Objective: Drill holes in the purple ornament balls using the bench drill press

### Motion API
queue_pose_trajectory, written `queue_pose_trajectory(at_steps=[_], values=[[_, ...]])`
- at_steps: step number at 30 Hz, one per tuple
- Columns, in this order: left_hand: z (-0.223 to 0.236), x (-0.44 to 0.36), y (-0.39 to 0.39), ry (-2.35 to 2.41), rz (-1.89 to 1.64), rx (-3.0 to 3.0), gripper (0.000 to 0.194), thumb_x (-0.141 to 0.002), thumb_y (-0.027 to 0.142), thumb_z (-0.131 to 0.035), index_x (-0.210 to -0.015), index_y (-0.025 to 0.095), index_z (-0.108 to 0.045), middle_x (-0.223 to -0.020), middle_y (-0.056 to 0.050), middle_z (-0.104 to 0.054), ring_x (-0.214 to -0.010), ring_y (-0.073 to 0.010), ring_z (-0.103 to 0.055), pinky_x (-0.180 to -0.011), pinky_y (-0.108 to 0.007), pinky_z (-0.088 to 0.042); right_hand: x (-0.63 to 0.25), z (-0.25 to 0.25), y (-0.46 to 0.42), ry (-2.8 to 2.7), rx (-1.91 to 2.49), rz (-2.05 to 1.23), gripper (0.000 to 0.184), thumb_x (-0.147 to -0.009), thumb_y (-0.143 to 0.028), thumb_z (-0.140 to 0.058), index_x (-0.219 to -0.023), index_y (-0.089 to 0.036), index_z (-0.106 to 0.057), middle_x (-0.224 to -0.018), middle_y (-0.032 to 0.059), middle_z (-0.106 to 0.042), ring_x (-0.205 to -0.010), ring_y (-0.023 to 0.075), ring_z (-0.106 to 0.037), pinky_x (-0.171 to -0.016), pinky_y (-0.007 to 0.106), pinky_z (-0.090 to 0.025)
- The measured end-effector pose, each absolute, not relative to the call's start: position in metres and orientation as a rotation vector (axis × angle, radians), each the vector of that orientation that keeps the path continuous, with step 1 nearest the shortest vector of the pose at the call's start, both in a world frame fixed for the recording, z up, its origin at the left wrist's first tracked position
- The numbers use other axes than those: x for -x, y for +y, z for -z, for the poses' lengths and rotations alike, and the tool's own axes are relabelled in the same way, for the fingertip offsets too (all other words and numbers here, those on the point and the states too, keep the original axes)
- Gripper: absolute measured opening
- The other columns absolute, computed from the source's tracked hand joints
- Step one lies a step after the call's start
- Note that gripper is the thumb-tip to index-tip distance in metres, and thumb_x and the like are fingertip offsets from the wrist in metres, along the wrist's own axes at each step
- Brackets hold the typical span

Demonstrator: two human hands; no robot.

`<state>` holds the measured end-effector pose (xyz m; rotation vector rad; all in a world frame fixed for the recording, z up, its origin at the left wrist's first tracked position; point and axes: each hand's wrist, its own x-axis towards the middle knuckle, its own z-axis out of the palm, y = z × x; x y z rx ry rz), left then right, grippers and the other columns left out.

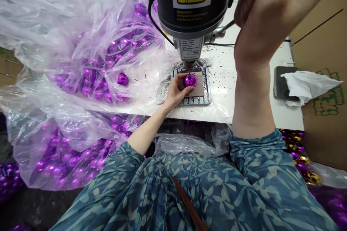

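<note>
My left hand [177,90] is closed around a shiny purple faceted ball [189,80], thumb in front and index finger behind. The ball rests on a brown square board [199,88] over the grey metal base [208,97] of a drill press. Directly above it is the drill chuck [189,65], its bit meeting the ball's top. My right hand [267,11] is raised to the right of the black drill press head [195,11]. Its fingers curl at the end of the feed handle [227,27], partly cut off by the frame's top edge.
A clear plastic bag [67,43] of purple balls spreads over the left side of the white table [222,104]. One loose purple ball [123,79] lies nearer the base. Dark shavings surround the base. At right are a phone [282,83], a crumpled tissue [306,85] and a cardboard box [322,126].
</note>
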<state>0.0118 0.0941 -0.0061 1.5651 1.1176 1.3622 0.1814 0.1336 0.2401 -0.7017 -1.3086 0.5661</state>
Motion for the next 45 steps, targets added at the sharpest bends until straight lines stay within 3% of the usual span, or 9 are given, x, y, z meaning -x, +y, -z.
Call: queue_pose_trajectory(at_steps=[4, 8, 15, 19, 22, 28, 33, 39, 45], values=[[0.017, -0.009, 0.099, 1.110, -1.366, -1.659, 0.067, -0.091, 0.066, -0.089, -0.138, 0.027, -0.062, -0.138, -0.012, -0.075, -0.133, -0.0297, -0.075, -0.119, -0.046, -0.058, -0.182, -0.218, 0.112, -1.256, 0.551, -0.334, 0.059, -0.089, -0.067, -0.060, -0.068, -0.012, -0.067, -0.053, -0.0070, -0.047, -0.051, -0.0112, -0.049, -0.059, 0.002, -0.036], [0.022, -0.006, 0.102, 1.111, -1.368, -1.749, 0.065, -0.095, 0.068, -0.085, -0.139, 0.028, -0.060, -0.137, -0.012, -0.076, -0.129, -0.0280, -0.076, -0.114, -0.043, -0.060, -0.186, -0.190, 0.109, -1.262, 0.478, -0.244, 0.043, -0.099, -0.053, -0.057, -0.099, -0.020, -0.084, -0.058, -0.0082, -0.046, -0.059, -0.0142, -0.053, -0.063, -0.002, -0.032], [0.021, -0.008, 0.100, 1.118, -1.386, -1.726, 0.066, -0.093, 0.071, -0.085, -0.137, 0.028, -0.061, -0.136, -0.012, -0.076, -0.128, -0.0280, -0.077, -0.111, -0.043, -0.062, -0.183, -0.164, 0.124, -1.271, 0.282, -0.065, 0.031, -0.105, -0.029, -0.053, -0.117, -0.024, -0.081, -0.062, -0.0089, -0.046, -0.061, -0.0125, -0.055, -0.066, 0.000, -0.039], [0.021, -0.008, 0.100, 1.111, -1.379, -1.709, 0.067, -0.093, 0.073, -0.085, -0.137, 0.028, -0.061, -0.136, -0.012, -0.076, -0.128, -0.0281, -0.077, -0.112, -0.044, -0.061, -0.180, -0.157, 0.125, -1.241, 0.246, -0.019, 0.026, -0.104, -0.026, -0.056, -0.091, -0.015, -0.076, -0.061, -0.0087, -0.049, -0.059, -0.0097, -0.056, -0.061, 0.003, -0.041], [0.021, -0.008, 0.100, 1.117, -1.374, -1.701, 0.068, -0.092, 0.074, -0.084, -0.136, 0.027, -0.061, -0.137, -0.012, -0.076, -0.130, -0.0289, -0.076, -0.115, -0.045, -0.060, -0.181, -0.153, 0.125, -1.244, 0.215, 0.019, 0.038, -0.102, -0.025, -0.062, -0.067, -0.013, -0.057, -0.054, -0.0078, -0.044, -0.051, -0.0063, -0.050, -0.052, 0.010, -0.037], [0.018, -0.007, 0.099, 1.121, -1.353, -1.724, 0.071, -0.093, 0.076, -0.082, -0.138, 0.026, -0.061, -0.140, -0.014, -0.075, -0.133, -0.0302, -0.075, -0.118, -0.047, -0.059, -0.187, -0.133, 0.136, -1.255, 0.257, 0.115, 0.057, -0.106, -0.039, -0.057, -0.057, -0.015, -0.041, -0.048, -0.0057, -0.040, -0.046, -0.0028, -0.044, -0.049, 0.015, -0.043], [0.017, -0.006, 0.097, 1.125, -1.349, -1.766, 0.068, -0.096, 0.073, -0.081, -0.140, 0.026, -0.059, -0.142, -0.015, -0.074, -0.134, -0.0308, -0.075, -0.116, -0.047, -0.060, -0.187, -0.120, 0.136, -1.284, 0.182, 0.095, 0.062, -0.108, -0.041, -0.052, -0.054, -0.015, -0.036, -0.043, -0.0044, -0.030, -0.041, -0.0011, -0.037, -0.043, 0.017, -0.033], [0.021, -0.006, 0.101, 1.113, -1.368, -1.815, 0.064, -0.098, 0.069, -0.081, -0.141, 0.027, -0.059, -0.141, -0.013, -0.075, -0.133, -0.0290, -0.076, -0.114, -0.045, -0.062, -0.178, -0.191, 0.121, -1.209, 0.382, -0.205, 0.042, -0.103, -0.040, -0.060, -0.072, -0.012, -0.066, -0.057, -0.0055, -0.051, -0.052, -0.0069, -0.050, -0.059, 0.009, -0.040], [0.006, -0.012, 0.066, 1.262, -1.509, -1.962, 0.049, -0.102, 0.058, -0.081, -0.137, 0.026, -0.067, -0.132, -0.010, -0.076, -0.126, -0.0277, -0.075, -0.110, -0.047, -0.062, -0.182, -0.244, 0.138, -1.267, 0.603, -0.557, 0.066, -0.083, -0.072, -0.068, -0.058, -0.012, -0.056, -0.059, -0.0021, -0.055, -0.061, 0.0004, -0.065, -0.067, 0.013, -0.051]])
